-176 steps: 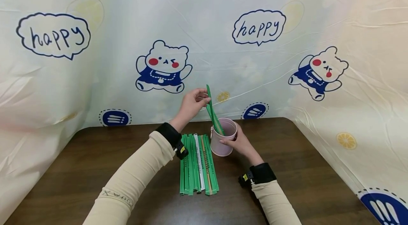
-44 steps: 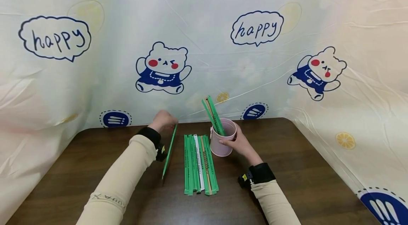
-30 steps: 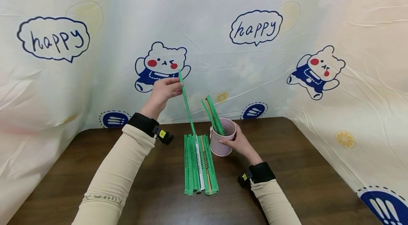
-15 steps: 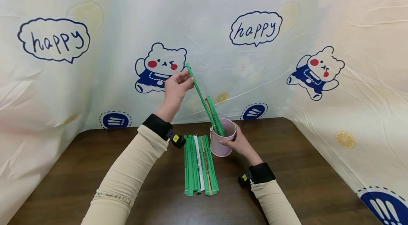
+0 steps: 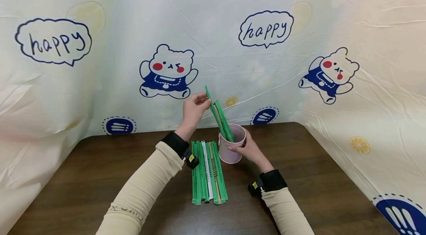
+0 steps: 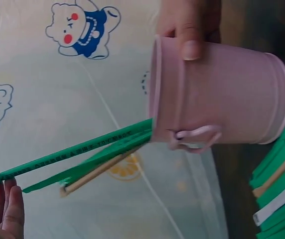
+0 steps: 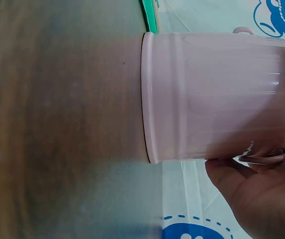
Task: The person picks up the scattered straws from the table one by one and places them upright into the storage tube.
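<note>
A pink cup (image 5: 232, 149) stands on the dark wooden table (image 5: 316, 176), and my right hand (image 5: 240, 146) grips its side. The cup fills the right wrist view (image 7: 217, 94), with my right hand's palm (image 7: 254, 199) against it. Several green wrapped sticks (image 5: 223, 122) lean out of the cup to the left. My left hand (image 5: 203, 99) pinches the top of the longest one (image 5: 211, 105), whose lower end is inside the cup. In the left wrist view that stick (image 6: 77, 152) runs from the cup's mouth (image 6: 155, 89) to my left fingertips (image 6: 5, 206).
A row of several green wrapped sticks (image 5: 209, 174), one white among them, lies flat on the table just left of the cup. A printed plastic sheet (image 5: 166, 72) hangs behind the table and along its right side.
My left hand picked one green stick from the table, lifted it high, then brought it down and right into the cup. The right hand and the cup have stayed put.
</note>
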